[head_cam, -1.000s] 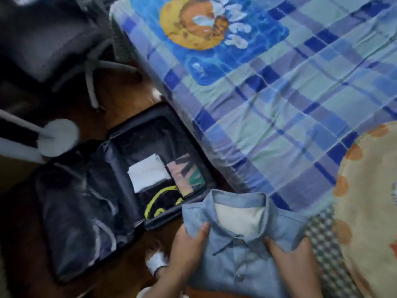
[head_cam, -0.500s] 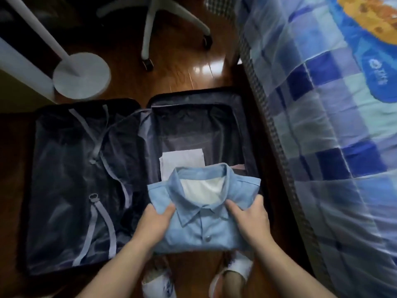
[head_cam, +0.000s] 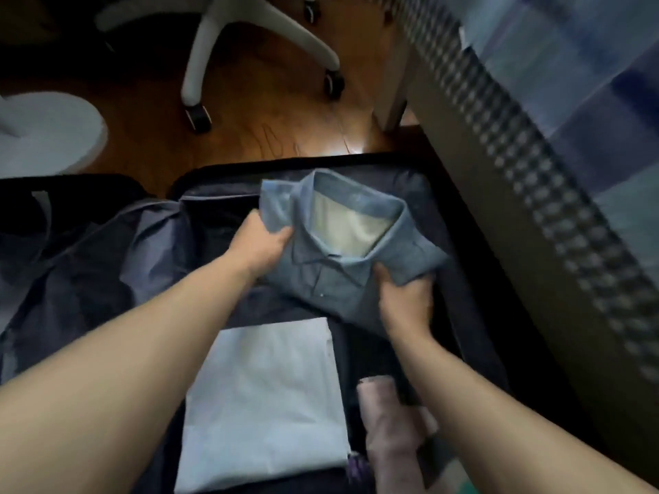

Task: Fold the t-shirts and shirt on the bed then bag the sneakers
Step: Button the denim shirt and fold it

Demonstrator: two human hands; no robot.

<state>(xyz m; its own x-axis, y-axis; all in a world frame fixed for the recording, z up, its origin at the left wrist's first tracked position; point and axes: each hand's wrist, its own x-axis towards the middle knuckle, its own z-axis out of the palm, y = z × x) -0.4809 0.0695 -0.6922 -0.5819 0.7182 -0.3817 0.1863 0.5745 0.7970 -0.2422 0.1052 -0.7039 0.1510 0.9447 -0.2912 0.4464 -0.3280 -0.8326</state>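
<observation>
A folded light-blue collared shirt [head_cam: 342, 269] is held over the far end of the right half of an open dark suitcase [head_cam: 474, 265] on the floor. My left hand [head_cam: 258, 244] grips its left edge near the collar. My right hand [head_cam: 404, 301] grips its lower right corner. Nearer me in the same half lie a folded white t-shirt [head_cam: 264, 401] and a folded pinkish t-shirt [head_cam: 388, 422]. The sneakers are not in view.
The suitcase's left half [head_cam: 71, 265] has dark lining and lies flat. A white chair base with castors [head_cam: 214, 55] and a round white stand base [head_cam: 50, 133] stand on the wooden floor beyond. The bed's side with a checked blue sheet [head_cam: 570, 83] runs along the right.
Both hands have carried the blue shirt from the bed's edge down and forward to the far end of the suitcase. My view has swung from the bed down to the suitcase.
</observation>
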